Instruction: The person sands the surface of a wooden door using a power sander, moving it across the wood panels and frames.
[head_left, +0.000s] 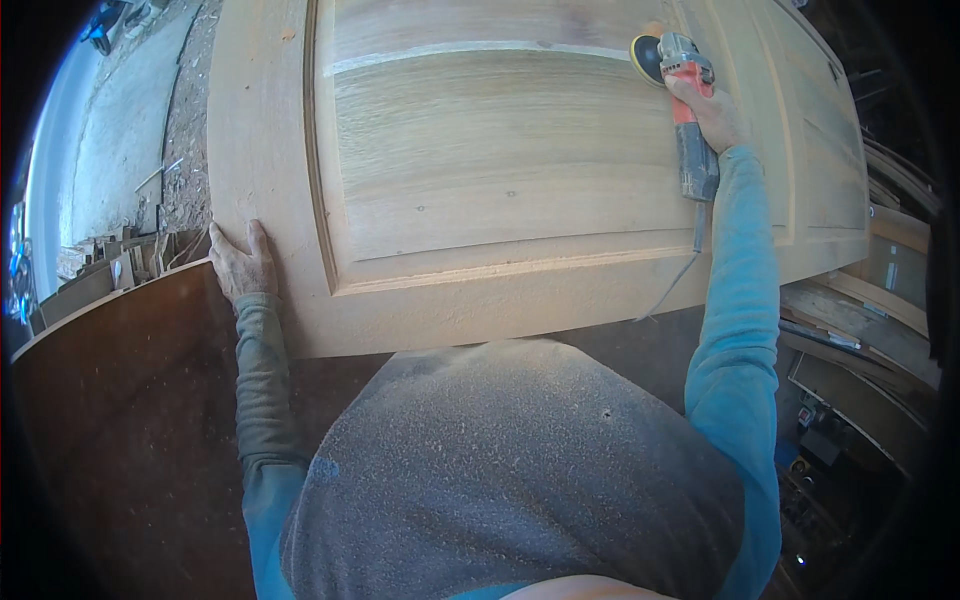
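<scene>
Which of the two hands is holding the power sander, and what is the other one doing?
The right hand grips the orange and grey sander on the wooden door. The left hand holds no tool; it rests flat on the door's near-left corner.

The wooden door (500, 170) lies flat, pale and unfinished, with a raised centre panel framed by a moulded groove and a lighter band running across the panel near its far end. Its grain runs across the view. Fine dust covers its near rail.

The angle sander (685, 110) rests on the door's far right part, at the right edge of the centre panel. It has an orange and grey body, a grey handle pointing back toward the door's near edge, and a yellow round pad lying against the wood. Its cable trails off over the door's near rail.
</scene>
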